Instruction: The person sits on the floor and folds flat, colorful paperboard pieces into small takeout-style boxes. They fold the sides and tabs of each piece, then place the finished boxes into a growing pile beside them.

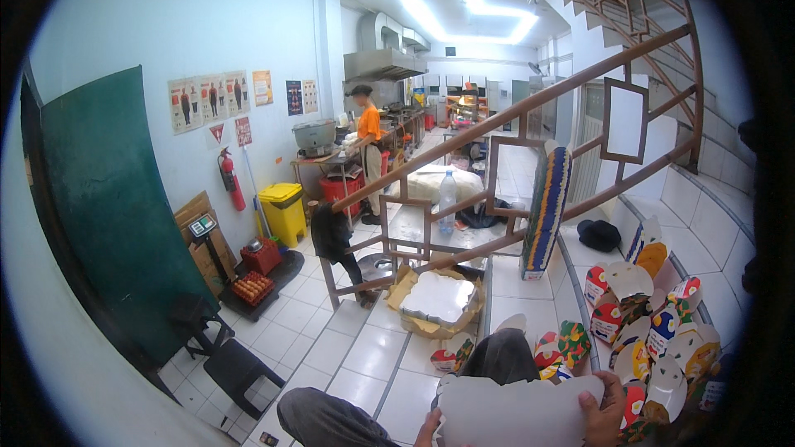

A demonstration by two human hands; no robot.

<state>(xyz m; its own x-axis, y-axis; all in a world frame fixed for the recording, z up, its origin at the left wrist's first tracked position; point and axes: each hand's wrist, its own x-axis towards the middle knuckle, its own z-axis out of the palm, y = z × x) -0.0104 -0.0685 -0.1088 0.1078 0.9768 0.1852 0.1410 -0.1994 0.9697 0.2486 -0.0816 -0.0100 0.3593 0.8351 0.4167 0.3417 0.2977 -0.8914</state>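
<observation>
At the lower edge, a pale flat card piece with a scalloped edge [517,414] is held in front of my knees. My right hand [606,411] grips its right end, thumb on the near face. My left hand [428,429], partly cut off by the picture's edge, holds the left end. I cannot tell whether it is one sheet or several. Beside my right hand lies a heap of colourful folded paper food boxes [662,339] on the steps. Ahead, an open brown carton [404,321] holds similar white card blanks [439,296].
A tall stack of card blanks [548,209] leans by the brown stair railing [513,126]. A black cap [599,235] lies on a step. Black stools [240,372], an egg tray [252,288] and a yellow bin [281,211] stand lower left. A person in orange [369,124] works beyond.
</observation>
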